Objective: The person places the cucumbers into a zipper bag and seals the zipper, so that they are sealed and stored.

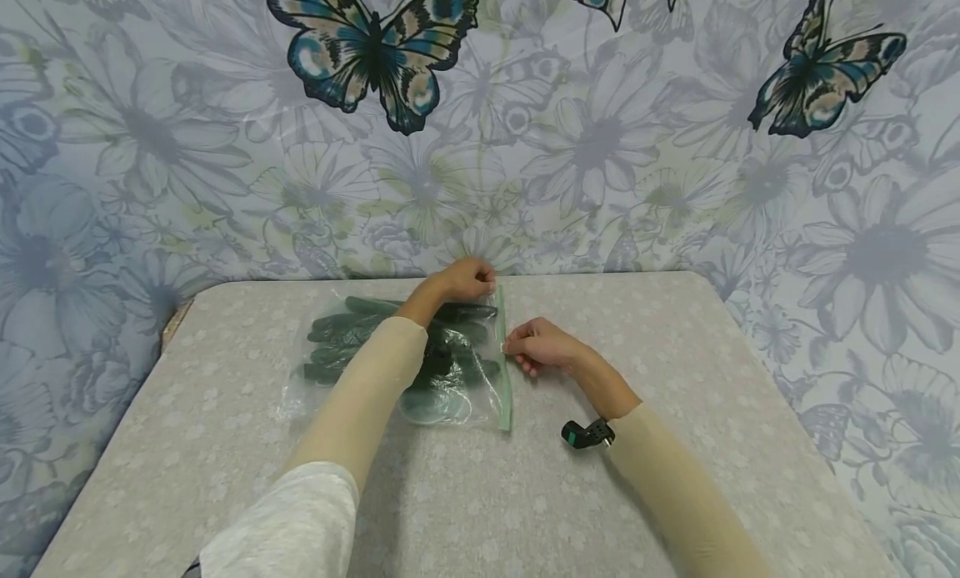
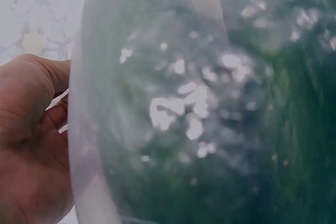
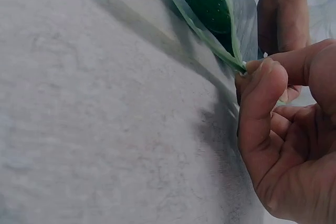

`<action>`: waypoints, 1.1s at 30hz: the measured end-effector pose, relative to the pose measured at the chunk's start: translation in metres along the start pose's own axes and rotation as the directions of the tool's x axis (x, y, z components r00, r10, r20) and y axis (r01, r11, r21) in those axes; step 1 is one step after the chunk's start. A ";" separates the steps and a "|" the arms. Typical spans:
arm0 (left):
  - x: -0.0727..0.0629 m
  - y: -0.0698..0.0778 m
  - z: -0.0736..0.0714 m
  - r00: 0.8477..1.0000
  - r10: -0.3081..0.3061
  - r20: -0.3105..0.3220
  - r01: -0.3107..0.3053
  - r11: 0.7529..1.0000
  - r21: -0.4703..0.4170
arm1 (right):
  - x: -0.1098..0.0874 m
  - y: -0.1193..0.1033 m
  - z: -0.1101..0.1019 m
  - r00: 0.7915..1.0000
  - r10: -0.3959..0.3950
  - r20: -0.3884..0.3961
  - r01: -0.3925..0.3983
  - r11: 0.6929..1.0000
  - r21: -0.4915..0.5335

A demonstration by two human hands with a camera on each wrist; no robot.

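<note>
A clear zip bag (image 1: 480, 403) with a pale green zip edge lies on the table, its zip edge to the right. Inside are several long dark green vegetables (image 1: 345, 324) with pale specks, like zucchini. My left hand (image 1: 465, 279) reaches over the bag and grips the far end of the zip edge; in the left wrist view its fingers are partly hidden behind the plastic. Between thumb and finger, my right hand (image 3: 294, 124) pinches the zip edge about midway, by a small white piece. The zip edge gapes beyond that pinch in the right wrist view.
The table (image 1: 637, 311) has a pale patterned cover and meets a wall (image 1: 600, 144) printed with flowers and butterflies at its far edge. A black wrist device (image 1: 588, 434) juts out from the right forearm over the table.
</note>
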State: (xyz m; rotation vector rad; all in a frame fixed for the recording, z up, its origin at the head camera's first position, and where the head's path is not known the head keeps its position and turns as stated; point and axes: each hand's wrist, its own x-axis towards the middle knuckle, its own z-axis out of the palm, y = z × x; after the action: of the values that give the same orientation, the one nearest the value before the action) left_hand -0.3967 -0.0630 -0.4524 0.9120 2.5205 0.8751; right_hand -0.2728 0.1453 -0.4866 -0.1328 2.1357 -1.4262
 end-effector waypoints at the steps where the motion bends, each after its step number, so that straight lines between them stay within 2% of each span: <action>1: 0.000 0.000 0.000 1.000 0.000 0.001 0.000 1.000 -0.003 | -0.001 0.000 0.000 1.000 -0.002 0.005 0.002 1.000 -0.006; 16: -0.002 0.001 -0.001 1.000 -0.006 -0.028 0.007 0.999 0.031 | -0.023 0.005 0.007 0.998 -0.015 0.066 0.019 0.998 -0.061; 25: 0.000 -0.004 0.000 0.998 -0.048 -0.038 0.049 0.998 0.049 | -0.042 0.011 0.012 0.993 -0.037 0.109 0.046 0.995 -0.084; 29: -0.001 -0.006 -0.001 0.995 -0.081 -0.055 0.084 0.995 0.048 | -0.053 0.012 0.016 0.990 -0.056 0.133 0.069 0.993 -0.098; 33: -0.004 -0.005 -0.005 0.995 -0.089 -0.049 0.091 0.995 0.042 | -0.060 0.016 0.020 0.985 -0.056 0.160 0.074 0.992 -0.105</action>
State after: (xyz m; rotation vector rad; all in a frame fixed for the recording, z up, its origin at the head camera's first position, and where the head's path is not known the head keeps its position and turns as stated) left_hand -0.3982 -0.0712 -0.4520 0.7933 2.6086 0.8254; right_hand -0.2091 0.1582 -0.4823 -0.3486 2.0963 -1.2886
